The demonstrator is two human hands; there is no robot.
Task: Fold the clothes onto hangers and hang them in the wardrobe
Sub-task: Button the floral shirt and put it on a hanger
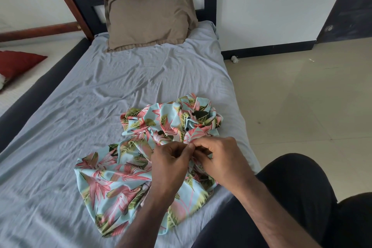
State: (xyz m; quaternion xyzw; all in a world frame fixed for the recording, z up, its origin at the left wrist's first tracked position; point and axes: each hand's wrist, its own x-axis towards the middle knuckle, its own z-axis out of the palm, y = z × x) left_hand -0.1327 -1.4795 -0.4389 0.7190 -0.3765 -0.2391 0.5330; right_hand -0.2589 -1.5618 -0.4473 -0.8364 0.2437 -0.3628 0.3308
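A crumpled floral shirt (128, 179), light blue with pink and green leaves, lies on the near right part of the bed. My left hand (171, 162) and my right hand (219, 157) meet over its middle, fingers curled, both pinching the same fold of the shirt's cloth between them. Small dark buttons show on the bunched part above my hands. No hanger and no wardrobe are in view.
The bed (84, 90) has a wrinkled grey sheet and a brown pillow (149, 19) against a dark headboard. A second bed with a red cushion (16, 64) stands on the left. Beige tiled floor (302, 96) lies to the right. My dark-trousered knee (291, 197) is at the bottom right.
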